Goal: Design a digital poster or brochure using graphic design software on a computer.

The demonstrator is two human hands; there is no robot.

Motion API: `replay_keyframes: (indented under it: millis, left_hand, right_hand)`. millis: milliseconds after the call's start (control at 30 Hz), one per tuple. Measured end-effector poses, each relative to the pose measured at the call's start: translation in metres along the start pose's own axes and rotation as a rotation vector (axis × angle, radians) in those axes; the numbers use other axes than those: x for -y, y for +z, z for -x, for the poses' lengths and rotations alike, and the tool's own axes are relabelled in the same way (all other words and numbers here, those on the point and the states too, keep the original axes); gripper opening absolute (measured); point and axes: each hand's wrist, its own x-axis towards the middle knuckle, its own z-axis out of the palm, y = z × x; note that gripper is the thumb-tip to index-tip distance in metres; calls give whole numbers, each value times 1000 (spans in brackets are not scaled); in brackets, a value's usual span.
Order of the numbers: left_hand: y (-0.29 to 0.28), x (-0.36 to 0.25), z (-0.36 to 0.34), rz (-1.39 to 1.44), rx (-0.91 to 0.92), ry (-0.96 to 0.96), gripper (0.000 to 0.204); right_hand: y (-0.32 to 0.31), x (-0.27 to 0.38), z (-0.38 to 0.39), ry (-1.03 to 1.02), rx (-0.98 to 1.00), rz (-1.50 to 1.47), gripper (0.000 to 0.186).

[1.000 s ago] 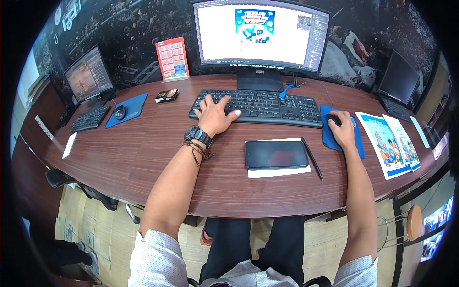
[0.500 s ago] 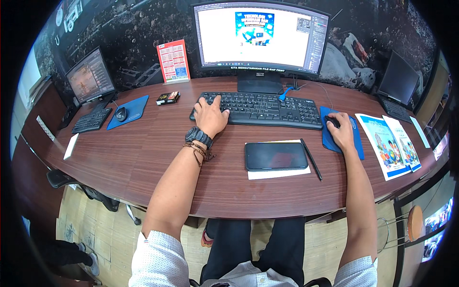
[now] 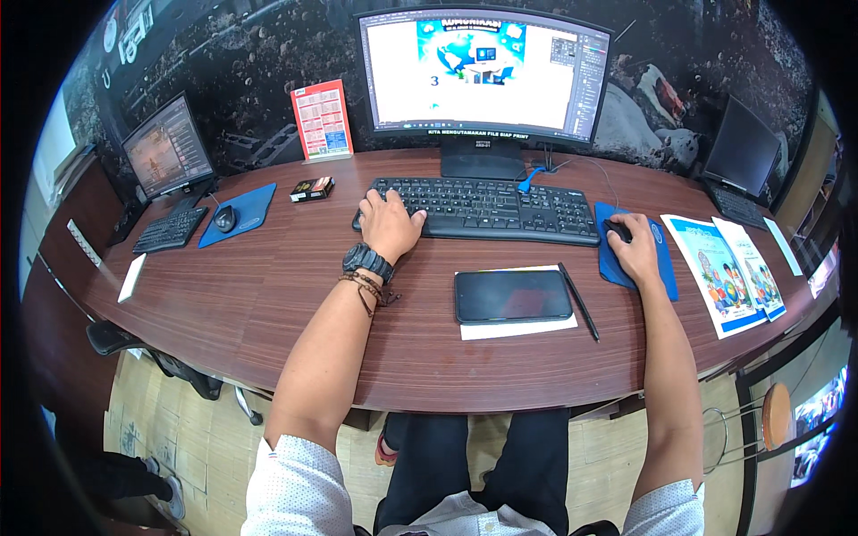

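Observation:
My left hand (image 3: pixel 390 227) rests on the left end of a black keyboard (image 3: pixel 500 214), its fingers apart on the keys and nothing held. A dark watch and beaded bracelets circle that wrist. Over on the right, my right hand (image 3: pixel 638 255) is wrapped round a black computer mouse (image 3: pixel 618 230), which sits on a blue mouse pad (image 3: pixel 663 279). Behind the keyboard stands a wide curved monitor (image 3: pixel 487 98), showing a blue poster design enlarged in an editing window. Its lower left area carries a single dark character.
A black phone (image 3: pixel 512 296) lies on white paper, a dark pen (image 3: pixel 581 304) beside it. Printed booklets (image 3: pixel 722 277) lie at the right. Leftward are a small box (image 3: pixel 312 188), a red desk calendar (image 3: pixel 323 121), a second mouse (image 3: pixel 225 217) and another monitor (image 3: pixel 170 143).
On the monitor, the poster has grown larger and shifted upward. My left fingers have drawn back a little on the keys. My right hand stays on the mouse.

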Motion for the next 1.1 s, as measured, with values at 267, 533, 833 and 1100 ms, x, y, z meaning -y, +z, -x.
replay_keyframes:
  millis: [267, 533, 833, 1100]
  left_hand:
    - [-1, -1, 0, 17, 11, -20, 55]
    - [-9, -2, 3, 96, -26, 104, 29]
    - [-13, -4, 3, 91, -14, 36, 46]
    - [-9, -1, 0, -4, 53, -19, 70]
  right_hand:
    - [2, -4, 0, -14, -25, -2, 34]
    - [2, -4, -1, -13, -17, 0, 36]
    - [1, -6, 0, -11, -24, 7, 35]
    - [1, -3, 0, -6, -17, 9, 36]
